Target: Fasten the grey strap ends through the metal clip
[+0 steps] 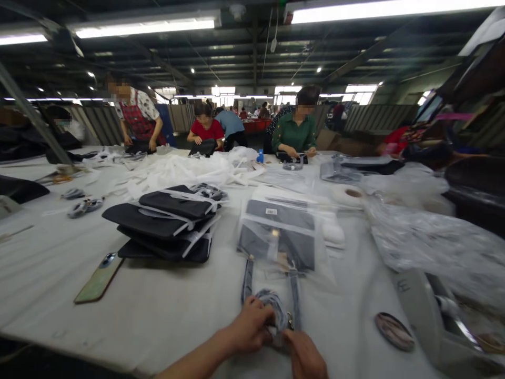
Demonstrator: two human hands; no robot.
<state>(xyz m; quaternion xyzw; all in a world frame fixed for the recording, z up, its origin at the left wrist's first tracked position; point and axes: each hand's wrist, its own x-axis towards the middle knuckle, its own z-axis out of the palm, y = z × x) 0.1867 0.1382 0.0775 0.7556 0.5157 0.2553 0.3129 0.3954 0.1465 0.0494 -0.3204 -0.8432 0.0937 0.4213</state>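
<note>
Both hands at near edge: left hand [249,329] and right hand [303,355] pinched together on wrapped strap bundle [276,310]. Straps run far to grey bag [282,231] in clear plastic sleeve [327,263], mid-table. Looks light, soft, floppy; film likely slippery. Best held at straps. Phone [98,278] lies left.

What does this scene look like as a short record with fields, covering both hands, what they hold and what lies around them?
left hand: fingers closed on the wrapped strap bundle
right hand: pinching the same bundle from below
bag in clear plastic: flat on the table, just beyond the hands
stack of dark bags: to the left
phone: face down, near the left edge
tape roll: behind the bagged bag
co-workers: several at the table's far side
</note>
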